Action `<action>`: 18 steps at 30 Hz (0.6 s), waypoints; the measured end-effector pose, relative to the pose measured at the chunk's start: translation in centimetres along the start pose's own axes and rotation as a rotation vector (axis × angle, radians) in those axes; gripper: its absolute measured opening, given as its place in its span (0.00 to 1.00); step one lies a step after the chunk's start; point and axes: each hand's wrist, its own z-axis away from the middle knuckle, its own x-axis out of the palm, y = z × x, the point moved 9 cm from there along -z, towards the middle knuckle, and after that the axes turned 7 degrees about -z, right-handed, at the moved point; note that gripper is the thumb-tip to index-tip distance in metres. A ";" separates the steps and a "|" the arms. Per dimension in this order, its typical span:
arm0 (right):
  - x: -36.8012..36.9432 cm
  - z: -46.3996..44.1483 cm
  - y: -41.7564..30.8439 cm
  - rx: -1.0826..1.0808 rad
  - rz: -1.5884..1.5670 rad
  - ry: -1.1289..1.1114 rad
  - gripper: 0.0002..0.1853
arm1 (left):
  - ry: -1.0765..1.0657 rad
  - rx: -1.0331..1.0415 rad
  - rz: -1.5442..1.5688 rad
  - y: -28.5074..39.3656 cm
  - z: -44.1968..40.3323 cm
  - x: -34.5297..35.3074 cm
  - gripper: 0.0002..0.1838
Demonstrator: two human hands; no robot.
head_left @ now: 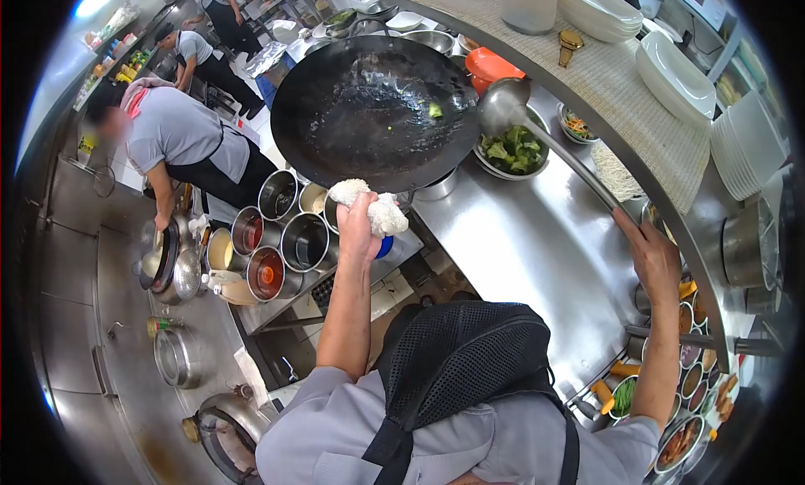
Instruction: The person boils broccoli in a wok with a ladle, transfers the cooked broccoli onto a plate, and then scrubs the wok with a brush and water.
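My left hand [359,227] is closed around a white cloth [387,213] at the near rim of a large black wok [369,116]. The wok is tilted, its wet inside facing me, with one small green piece [435,110] stuck on it. My right hand [651,259] grips the long handle of a steel ladle [579,162]. The ladle's bowl [503,103] hangs over the edge of a bowl of leafy greens [513,152], just right of the wok. The wok's handle under the cloth is hidden.
Several metal pots of sauces and liquids [267,273] stand left of my left forearm. A co-worker [189,129] bends over a wok at the left. A raised shelf [654,141] with white dishes [675,76] curves along the right. An orange bowl [490,66] sits beyond the ladle.
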 end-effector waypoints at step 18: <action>6.6 -5.3 -2.8 -0.121 -0.063 -0.016 0.38 | 0.040 -0.012 -0.030 0.3 1.8 1.3 0.06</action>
